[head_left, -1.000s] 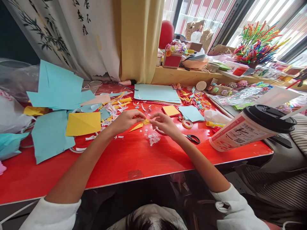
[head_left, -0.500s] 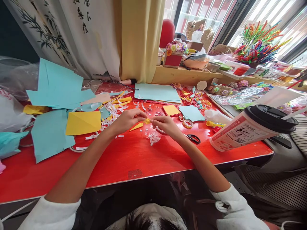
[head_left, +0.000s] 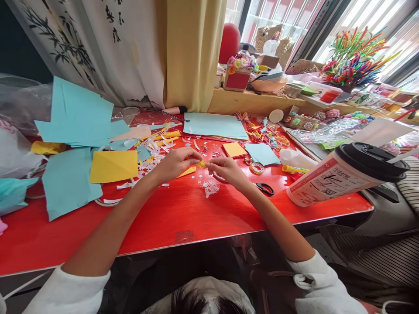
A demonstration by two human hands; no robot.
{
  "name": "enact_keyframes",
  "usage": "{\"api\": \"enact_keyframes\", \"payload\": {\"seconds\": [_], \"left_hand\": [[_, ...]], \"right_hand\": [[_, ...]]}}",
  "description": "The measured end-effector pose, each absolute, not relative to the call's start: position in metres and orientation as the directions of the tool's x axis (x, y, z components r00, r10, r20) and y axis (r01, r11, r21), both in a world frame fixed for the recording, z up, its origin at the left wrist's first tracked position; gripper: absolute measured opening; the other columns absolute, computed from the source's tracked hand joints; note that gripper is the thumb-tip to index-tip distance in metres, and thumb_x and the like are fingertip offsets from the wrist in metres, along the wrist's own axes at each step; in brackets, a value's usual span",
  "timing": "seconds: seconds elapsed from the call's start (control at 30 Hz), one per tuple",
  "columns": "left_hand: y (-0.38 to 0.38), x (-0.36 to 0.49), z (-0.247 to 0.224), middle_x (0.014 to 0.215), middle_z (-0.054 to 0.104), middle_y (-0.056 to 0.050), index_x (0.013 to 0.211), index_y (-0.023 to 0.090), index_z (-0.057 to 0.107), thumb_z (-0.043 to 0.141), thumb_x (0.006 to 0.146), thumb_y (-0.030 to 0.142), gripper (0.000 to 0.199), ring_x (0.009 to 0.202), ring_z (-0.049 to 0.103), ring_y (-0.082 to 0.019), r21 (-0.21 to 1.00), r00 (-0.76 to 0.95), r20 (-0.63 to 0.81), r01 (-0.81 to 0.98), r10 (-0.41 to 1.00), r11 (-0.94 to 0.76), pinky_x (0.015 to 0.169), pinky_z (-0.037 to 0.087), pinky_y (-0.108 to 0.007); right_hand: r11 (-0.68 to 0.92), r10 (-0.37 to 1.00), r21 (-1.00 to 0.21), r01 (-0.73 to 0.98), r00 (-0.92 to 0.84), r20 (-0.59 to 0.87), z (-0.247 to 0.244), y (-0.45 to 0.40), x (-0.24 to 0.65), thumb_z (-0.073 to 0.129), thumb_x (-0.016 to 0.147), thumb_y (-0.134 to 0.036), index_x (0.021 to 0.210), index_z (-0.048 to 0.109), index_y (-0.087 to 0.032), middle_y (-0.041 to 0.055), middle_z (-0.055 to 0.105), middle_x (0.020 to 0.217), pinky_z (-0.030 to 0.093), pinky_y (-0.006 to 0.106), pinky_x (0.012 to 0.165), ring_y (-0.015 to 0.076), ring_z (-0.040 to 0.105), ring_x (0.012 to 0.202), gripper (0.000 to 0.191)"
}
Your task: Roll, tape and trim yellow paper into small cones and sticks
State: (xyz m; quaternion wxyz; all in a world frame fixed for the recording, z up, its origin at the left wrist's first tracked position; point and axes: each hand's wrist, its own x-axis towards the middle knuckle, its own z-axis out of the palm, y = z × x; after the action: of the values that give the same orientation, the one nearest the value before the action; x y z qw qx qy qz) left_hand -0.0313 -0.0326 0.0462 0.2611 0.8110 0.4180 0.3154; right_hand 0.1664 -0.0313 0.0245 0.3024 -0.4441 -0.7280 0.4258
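Between two hands (head_left: 203, 164), one yellow scrap (head_left: 202, 164)

A small yellow paper piece (head_left: 202, 164), crumpled, held above the red table (head_left: 196, 213).

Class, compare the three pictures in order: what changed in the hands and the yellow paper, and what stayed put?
Hardly anything moved. Left hand and right hand still pinch the small yellow paper piece between them, drawn slightly closer together. Scissors, cup and yellow sheet stayed put.

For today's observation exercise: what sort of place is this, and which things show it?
Probably a home craft corner by a window: cut paper sheets and scraps cover the red table, scissors lie nearby, and handmade decorations line the sill.
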Motion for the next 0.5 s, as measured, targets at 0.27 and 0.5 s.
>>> {"api": "enact_keyframes", "payload": {"seconds": [0.27, 0.5], "left_hand": [[-0.0362, -0.031, 0.0518, 0.101, 0.067, -0.008, 0.099, 0.014, 0.067, 0.051, 0.085, 0.039, 0.032, 0.088, 0.059, -0.017, 0.899, 0.399, 0.126, 0.342, 0.908, -0.275, 0.081, 0.046, -0.03], [-0.0282, -0.0356, 0.0477, 0.093, 0.066, -0.006, 0.123, 0.019, 0.054, 0.057, 0.081, 0.044, 0.049, 0.085, 0.061, -0.016, 0.962, 0.242, 0.219, 0.109, 0.945, -0.25, 0.078, 0.05, -0.03]], "right_hand": [[0.324, 0.898, -0.864, 0.385, -0.413, 0.153, 0.0261, -0.0284, 0.169, 0.05, 0.084, -0.04, 0.071, 0.06, -0.015, 0.0004, 0.056, 0.066, 0.03, 0.024, 0.056, 0.0087, 0.041, 0.056, 0.03], [0.348, 0.901, -0.878, 0.329, -0.376, 0.216, 0.0248, -0.025, 0.1711, 0.05, 0.084, -0.041, 0.069, 0.057, -0.015, -0.0003, 0.054, 0.065, 0.029, 0.024, 0.056, 0.0091, 0.04, 0.058, 0.031]]}}
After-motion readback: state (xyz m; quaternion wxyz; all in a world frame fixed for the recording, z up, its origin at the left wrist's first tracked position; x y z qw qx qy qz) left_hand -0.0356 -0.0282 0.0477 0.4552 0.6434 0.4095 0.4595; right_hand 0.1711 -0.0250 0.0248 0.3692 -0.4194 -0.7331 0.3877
